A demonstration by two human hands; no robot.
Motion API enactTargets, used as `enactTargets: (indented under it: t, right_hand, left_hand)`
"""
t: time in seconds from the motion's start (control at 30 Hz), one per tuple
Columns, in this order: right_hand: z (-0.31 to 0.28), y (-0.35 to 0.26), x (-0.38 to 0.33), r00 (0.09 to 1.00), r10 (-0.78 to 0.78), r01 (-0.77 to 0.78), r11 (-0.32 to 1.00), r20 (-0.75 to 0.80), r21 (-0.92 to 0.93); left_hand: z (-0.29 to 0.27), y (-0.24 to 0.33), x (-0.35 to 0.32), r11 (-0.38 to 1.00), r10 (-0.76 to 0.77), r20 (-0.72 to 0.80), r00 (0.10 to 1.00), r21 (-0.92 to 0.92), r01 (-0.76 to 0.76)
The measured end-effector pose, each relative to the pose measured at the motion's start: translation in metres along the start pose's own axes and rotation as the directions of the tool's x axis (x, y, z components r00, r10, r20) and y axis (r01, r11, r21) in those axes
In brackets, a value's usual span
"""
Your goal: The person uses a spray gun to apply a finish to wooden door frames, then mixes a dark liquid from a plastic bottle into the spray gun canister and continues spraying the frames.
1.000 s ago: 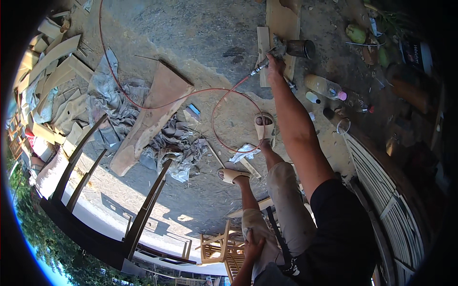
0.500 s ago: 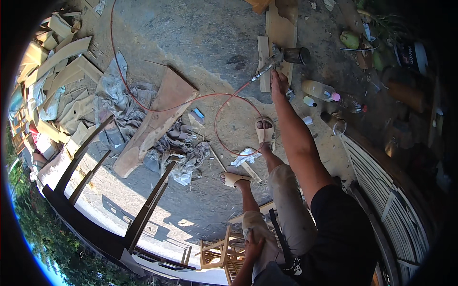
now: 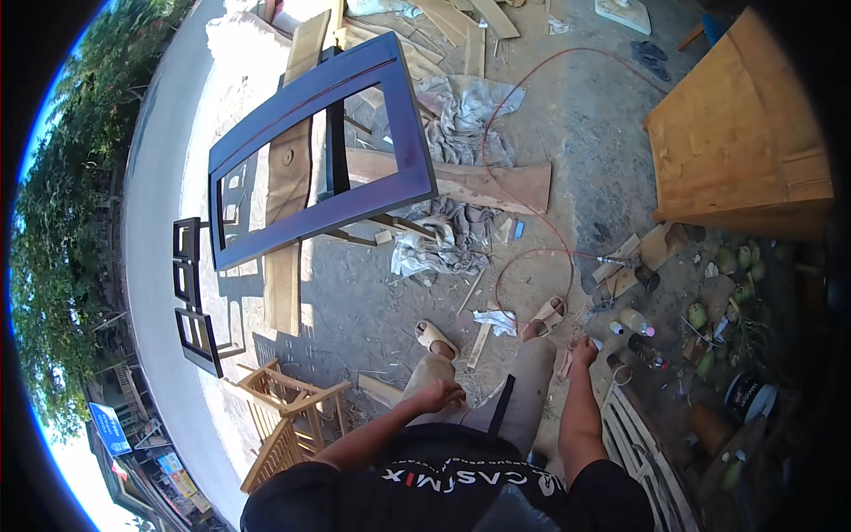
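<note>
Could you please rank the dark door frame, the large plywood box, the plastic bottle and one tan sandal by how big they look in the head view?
1. Dark door frame, largest.
2. Plywood box, clearly smaller in the picture, though the fisheye rim squeezes it.
3. Tan sandal.
4. Plastic bottle, looks slightly smaller than the sandal; close enough to be unsure.

A blue rectangular sign (image 3: 110, 428) stands tilted at the lower left edge of the scene, beside the pale road and under the trees. Just below it, a cluster of smaller shopfront boards (image 3: 177, 474) shows yellow, red and white panels, too small to make out further. On the ground at the right, a clear plastic bottle (image 3: 635, 321) with a pale label and pink cap lies among small dark cans (image 3: 640, 346). Farther right, near the lower edge, a round dark tin with a white label (image 3: 745, 396) sits among green fruit.
</note>
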State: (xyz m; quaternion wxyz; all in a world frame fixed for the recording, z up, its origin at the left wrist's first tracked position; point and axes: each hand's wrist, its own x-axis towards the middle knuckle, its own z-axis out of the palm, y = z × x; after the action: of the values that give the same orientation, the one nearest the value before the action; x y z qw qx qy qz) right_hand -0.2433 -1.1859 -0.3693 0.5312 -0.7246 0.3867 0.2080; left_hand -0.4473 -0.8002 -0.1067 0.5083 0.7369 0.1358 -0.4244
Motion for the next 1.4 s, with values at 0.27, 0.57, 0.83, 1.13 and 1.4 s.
enactTargets:
  t: [0.27,0.57,0.83,1.13,1.4]
  right_hand:
    - [0.018,-0.073,-0.135,0.988,0.025,-0.045,0.991,0.152,0.126]
    - [0.111,-0.183,-0.189,0.91,-0.282,0.291,0.956,0.303,0.013]
    - [0.207,-0.39,-0.251,0.791,-0.506,0.529,0.848,0.343,0.03]
    - [0.367,-0.554,-0.249,0.73,-0.501,0.635,0.749,0.465,-0.19]
    - [0.473,-0.608,-0.197,0.769,-0.15,0.39,0.88,0.621,-0.271]
  left_hand:
    - [-0.097,-0.055,-0.138,0.923,0.273,-0.386,0.881,-0.151,-0.352]
    - [-0.229,-0.126,-0.371,0.624,-0.083,-0.959,0.27,-0.262,-0.737]
    - [-0.38,-0.184,-0.432,0.684,-0.209,-0.978,-0.008,-0.14,-0.716]
    - [-0.613,-0.241,-0.353,0.813,-0.25,-0.935,0.253,-0.344,-0.47]
    - [-0.716,-0.273,-0.262,0.724,-0.389,-0.743,0.544,-0.612,-0.319]
